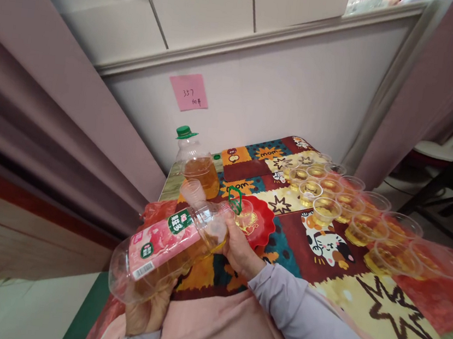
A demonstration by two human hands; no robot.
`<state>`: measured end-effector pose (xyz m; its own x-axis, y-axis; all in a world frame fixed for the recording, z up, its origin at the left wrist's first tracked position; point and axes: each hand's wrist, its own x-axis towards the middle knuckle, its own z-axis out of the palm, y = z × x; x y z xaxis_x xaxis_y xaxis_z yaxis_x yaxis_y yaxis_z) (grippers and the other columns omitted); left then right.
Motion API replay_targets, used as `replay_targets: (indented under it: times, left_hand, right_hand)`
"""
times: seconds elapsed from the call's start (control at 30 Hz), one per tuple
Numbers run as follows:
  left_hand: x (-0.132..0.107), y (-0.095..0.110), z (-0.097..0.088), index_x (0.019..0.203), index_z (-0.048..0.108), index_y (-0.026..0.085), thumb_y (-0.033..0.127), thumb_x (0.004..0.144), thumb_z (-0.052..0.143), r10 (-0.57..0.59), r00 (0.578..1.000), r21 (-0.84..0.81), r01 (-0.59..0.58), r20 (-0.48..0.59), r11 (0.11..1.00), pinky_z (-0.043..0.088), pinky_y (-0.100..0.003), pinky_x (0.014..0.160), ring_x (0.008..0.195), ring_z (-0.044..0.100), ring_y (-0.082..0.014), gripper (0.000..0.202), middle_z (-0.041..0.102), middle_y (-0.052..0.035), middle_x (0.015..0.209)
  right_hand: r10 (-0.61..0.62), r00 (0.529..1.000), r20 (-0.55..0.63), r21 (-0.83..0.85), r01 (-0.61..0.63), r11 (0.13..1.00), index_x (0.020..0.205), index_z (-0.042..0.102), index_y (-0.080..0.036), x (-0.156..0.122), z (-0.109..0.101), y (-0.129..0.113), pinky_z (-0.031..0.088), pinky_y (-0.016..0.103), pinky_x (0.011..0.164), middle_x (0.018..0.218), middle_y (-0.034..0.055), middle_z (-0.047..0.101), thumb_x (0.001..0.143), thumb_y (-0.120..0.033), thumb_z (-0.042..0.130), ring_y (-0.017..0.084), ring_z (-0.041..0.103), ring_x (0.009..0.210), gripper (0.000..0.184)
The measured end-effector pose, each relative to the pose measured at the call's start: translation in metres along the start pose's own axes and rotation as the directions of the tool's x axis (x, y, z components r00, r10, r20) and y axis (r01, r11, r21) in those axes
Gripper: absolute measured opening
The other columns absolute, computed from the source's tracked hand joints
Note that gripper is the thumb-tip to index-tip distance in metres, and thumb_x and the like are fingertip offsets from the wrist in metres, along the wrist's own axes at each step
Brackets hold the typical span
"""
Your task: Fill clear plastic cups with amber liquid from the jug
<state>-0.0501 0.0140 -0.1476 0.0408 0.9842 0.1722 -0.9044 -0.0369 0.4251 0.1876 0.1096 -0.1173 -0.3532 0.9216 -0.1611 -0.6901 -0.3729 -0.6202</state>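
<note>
My left hand (149,308) grips the base end of a clear plastic bottle (167,245) with a pink label, tipped nearly flat with its neck toward the right. A little amber liquid lies in it. My right hand (239,245) is closed near the bottle's neck, holding a small clear cup (245,211) over a red plate (259,220). A green cap ring hangs at the neck. A second bottle (196,166) with a green cap stands upright behind, about half full of amber liquid.
Several small clear cups (346,206) filled with amber liquid stand in rows on the colourful patterned tablecloth (379,304). A pink sticky note (188,92) is on the wall. Curtains hang at left and right; chair legs show at far right.
</note>
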Motion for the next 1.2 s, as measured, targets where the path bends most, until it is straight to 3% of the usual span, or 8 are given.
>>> replay_targets:
  times: [0.17,0.33,0.47,0.67,0.77,0.9,1.0,1.2]
  left_hand:
    - [0.002,0.0,-0.001,0.174,0.019,0.045,0.043,0.108,0.054,0.001,0.996,0.059,-0.007,0.091,0.998,0.06,-0.053,0.105,0.146,0.057,-0.0395,0.074,0.053,-0.0103,0.166]
    - [-0.001,-0.001,-0.007,0.171,0.032,0.041,0.045,0.105,0.06,0.037,0.999,0.174,-0.041,0.023,0.984,0.064,-0.042,0.097,0.136,0.066,-0.0372,0.072,0.059,-0.0083,0.162]
    - [-0.001,0.002,-0.011,0.168,0.04,0.04,0.047,0.105,0.059,0.03,0.999,0.191,-0.032,0.014,0.981,0.063,-0.044,0.098,0.137,0.065,-0.0373,0.067,0.061,-0.0092,0.161]
    - [0.001,0.0,-0.003,0.166,0.045,0.04,0.057,0.109,0.043,-0.052,0.989,0.074,0.043,0.136,0.996,0.058,-0.045,0.106,0.143,0.06,-0.0349,0.059,0.058,-0.0088,0.164]
    - [0.001,0.001,-0.004,0.168,0.041,0.037,0.05,0.11,0.044,-0.051,0.982,0.094,0.034,0.183,0.995,0.058,-0.046,0.106,0.145,0.058,-0.0359,0.06,0.055,-0.0116,0.165]
    - [0.0,0.006,-0.009,0.17,0.034,0.043,0.038,0.107,0.058,-0.032,0.996,0.136,0.021,0.081,0.991,0.058,-0.047,0.106,0.144,0.06,-0.0349,0.068,0.058,-0.0072,0.164]
    - [0.0,0.008,-0.01,0.168,0.038,0.045,0.042,0.105,0.06,-0.032,0.999,0.151,0.026,0.038,0.988,0.059,-0.049,0.105,0.141,0.064,-0.0349,0.067,0.062,-0.0071,0.161]
    - [0.003,0.003,-0.002,0.164,0.05,0.036,0.051,0.109,0.048,-0.07,0.98,0.158,0.041,0.185,0.987,0.06,-0.043,0.104,0.14,0.062,-0.0358,0.057,0.059,-0.0081,0.162]
  right_hand:
    - [0.022,0.999,0.03,0.005,-0.022,1.0,0.111,0.074,-0.025,0.0,0.001,-0.002,0.066,0.036,0.067,0.099,0.0057,0.081,0.09,-0.084,0.062,0.023,0.078,0.085,0.065]
    - [0.016,1.0,0.001,0.011,-0.016,1.0,0.111,0.076,-0.025,-0.002,0.002,-0.003,0.064,0.034,0.066,0.103,0.0067,0.083,0.09,-0.083,0.064,0.022,0.077,0.084,0.062]
    - [0.029,0.999,0.014,0.015,-0.029,0.999,0.114,0.076,-0.025,-0.002,0.002,-0.003,0.065,0.035,0.066,0.101,0.0065,0.082,0.092,-0.082,0.062,0.022,0.077,0.083,0.063]
    - [0.007,1.0,-0.01,0.003,-0.007,1.0,0.112,0.073,-0.025,-0.002,0.001,-0.002,0.063,0.03,0.061,0.094,0.0031,0.08,0.092,-0.083,0.062,0.02,0.076,0.078,0.062]
    - [0.015,1.0,0.01,-0.007,-0.015,1.0,0.115,0.073,-0.026,-0.002,0.001,-0.003,0.065,0.033,0.063,0.1,0.0055,0.081,0.093,-0.083,0.059,0.022,0.077,0.082,0.063]
    - [0.018,1.0,0.019,0.003,-0.018,1.0,0.112,0.075,-0.024,-0.002,0.001,-0.003,0.065,0.033,0.065,0.101,0.0065,0.082,0.093,-0.084,0.058,0.021,0.077,0.081,0.064]
    - [0.016,1.0,0.025,0.011,-0.016,1.0,0.109,0.075,-0.025,-0.001,0.001,-0.002,0.066,0.035,0.065,0.099,0.0061,0.082,0.092,-0.083,0.06,0.022,0.078,0.082,0.063]
    - [0.011,0.999,0.034,-0.012,-0.01,1.0,0.116,0.074,-0.026,-0.002,0.001,-0.002,0.068,0.039,0.069,0.105,0.0076,0.082,0.095,-0.083,0.055,0.024,0.079,0.085,0.064]
